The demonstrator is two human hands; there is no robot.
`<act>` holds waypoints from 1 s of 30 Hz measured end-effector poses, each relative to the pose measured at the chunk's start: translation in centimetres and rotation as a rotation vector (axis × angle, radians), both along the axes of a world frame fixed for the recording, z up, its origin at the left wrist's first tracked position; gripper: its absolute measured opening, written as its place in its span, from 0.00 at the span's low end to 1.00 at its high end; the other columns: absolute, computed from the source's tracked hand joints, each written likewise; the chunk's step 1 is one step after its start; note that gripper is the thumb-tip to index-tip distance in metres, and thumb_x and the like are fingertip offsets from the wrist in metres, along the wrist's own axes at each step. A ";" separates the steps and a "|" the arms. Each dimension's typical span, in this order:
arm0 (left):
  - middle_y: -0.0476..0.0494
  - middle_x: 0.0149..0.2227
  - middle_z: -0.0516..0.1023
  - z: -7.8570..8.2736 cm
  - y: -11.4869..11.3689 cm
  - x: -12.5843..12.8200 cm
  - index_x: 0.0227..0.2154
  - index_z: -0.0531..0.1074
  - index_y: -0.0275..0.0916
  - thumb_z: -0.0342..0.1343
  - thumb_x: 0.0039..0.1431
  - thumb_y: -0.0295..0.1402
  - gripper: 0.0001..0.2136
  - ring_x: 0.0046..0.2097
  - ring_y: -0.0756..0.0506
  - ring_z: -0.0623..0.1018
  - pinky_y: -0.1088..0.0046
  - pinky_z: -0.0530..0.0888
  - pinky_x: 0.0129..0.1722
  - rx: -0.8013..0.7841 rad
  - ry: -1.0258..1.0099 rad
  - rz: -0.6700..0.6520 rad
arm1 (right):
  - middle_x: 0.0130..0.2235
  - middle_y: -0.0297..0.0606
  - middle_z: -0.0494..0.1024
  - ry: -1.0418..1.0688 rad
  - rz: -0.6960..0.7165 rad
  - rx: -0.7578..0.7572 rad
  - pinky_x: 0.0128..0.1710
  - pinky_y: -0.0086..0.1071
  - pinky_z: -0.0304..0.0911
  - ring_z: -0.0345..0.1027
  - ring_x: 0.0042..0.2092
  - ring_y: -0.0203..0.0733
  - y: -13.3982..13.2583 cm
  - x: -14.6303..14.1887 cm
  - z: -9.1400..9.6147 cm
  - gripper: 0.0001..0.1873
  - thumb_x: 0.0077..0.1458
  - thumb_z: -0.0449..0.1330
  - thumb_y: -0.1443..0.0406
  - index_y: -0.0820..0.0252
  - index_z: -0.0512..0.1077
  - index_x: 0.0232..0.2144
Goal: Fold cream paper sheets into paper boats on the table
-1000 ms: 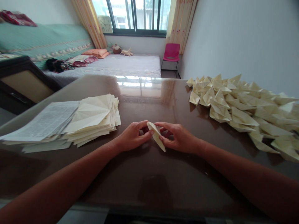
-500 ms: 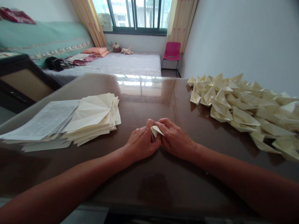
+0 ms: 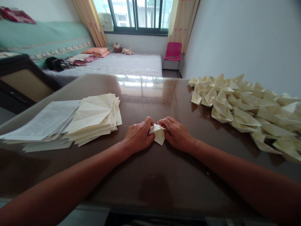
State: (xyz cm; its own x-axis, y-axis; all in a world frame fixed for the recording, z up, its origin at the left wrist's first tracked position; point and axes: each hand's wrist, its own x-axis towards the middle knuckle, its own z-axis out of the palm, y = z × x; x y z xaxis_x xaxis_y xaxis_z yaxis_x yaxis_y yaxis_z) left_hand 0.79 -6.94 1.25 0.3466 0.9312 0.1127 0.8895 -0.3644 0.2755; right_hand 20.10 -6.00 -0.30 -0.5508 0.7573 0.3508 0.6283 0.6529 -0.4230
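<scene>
In left hand [image 3: 139, 135] and right hand [image 3: 178, 134], facing each other with fingers curled inward, pinching from opposite sides; set above a glossy brown table [image 3: 113, 185], near the middle of its width; flanked well to the right by a spreading pile of folded paper shapes [image 3: 246, 119], nearer to the right hand than to the left; flanked on the left by a stack of creased cream sheets [image 3: 91, 113], nearer to the left hand, with printed sheets [image 3: 47, 121] alongside, farther out; down, in scale, to one folded paper piece [image 3: 159, 137], directly between the hands, touched by both and no nearer to one than to the other; stretched crosswise, apparently longest from hand to hand, with one flap pointing down toward the wearer; too covered by fingers to tell its full outline, or whether touching the tabletop.
</scene>
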 end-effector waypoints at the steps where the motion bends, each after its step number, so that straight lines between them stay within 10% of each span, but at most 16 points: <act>1: 0.52 0.29 0.74 -0.1 0.0 0.0 0.40 0.59 0.45 0.50 0.54 0.34 0.11 0.31 0.44 0.77 0.72 0.61 0.28 0.003 0.017 -0.011 | 0.42 0.41 0.70 -0.015 -0.017 0.012 0.43 0.35 0.62 0.64 0.44 0.44 0.1 0.1 0.0 0.13 0.55 0.52 0.70 0.58 0.64 0.44; 30: 0.47 0.44 0.75 -1.2 0.5 -1.5 0.42 0.73 0.45 0.44 0.66 0.34 0.12 0.44 0.48 0.71 0.75 0.70 0.40 0.251 0.027 -0.519 | 0.42 0.37 0.74 -0.275 0.165 -0.098 0.41 0.31 0.61 0.66 0.44 0.41 2.6 4.0 2.0 0.11 0.52 0.57 0.70 0.54 0.74 0.38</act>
